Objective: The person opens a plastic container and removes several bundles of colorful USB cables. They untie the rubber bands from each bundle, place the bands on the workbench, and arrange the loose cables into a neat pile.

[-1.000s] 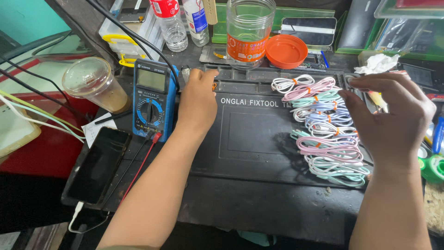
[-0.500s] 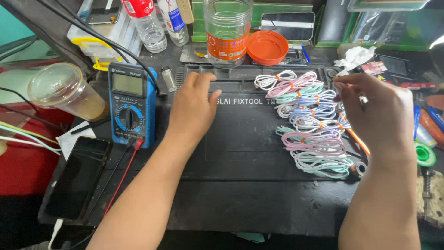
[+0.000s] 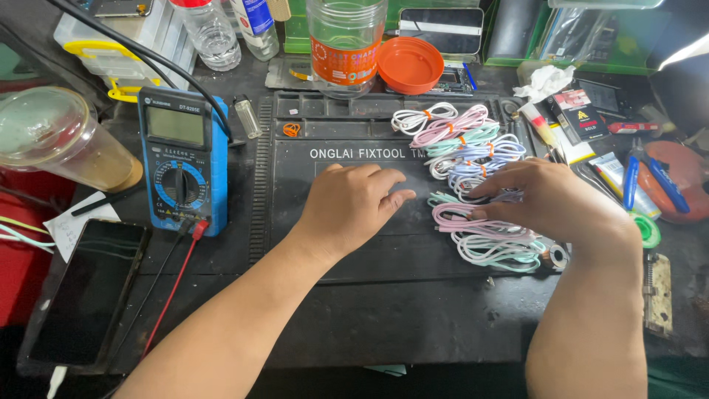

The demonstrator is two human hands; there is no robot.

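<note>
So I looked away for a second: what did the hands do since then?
The right hand came down from the side onto the coiled cables, fingers now resting on them. The left hand slid back from the mat's top edge to lie flat on the mat. The multimeter stayed put.

Left hand (image 3: 354, 203): flat on black work mat (image 3: 354, 295), fingers spread.
Right hand (image 3: 550, 199): fingertips on coiled pastel cables (image 3: 473, 148).
Multimeter (image 3: 181, 159): left of mat.

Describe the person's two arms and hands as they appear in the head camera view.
Both forearms are bare, with no sleeves in view. The left hand and right hand wear no gloves. No rings, watch or wrist bands show on the visible parts. The fingers are uncovered, with short nails. No markings or tattoos can be made out.
</note>
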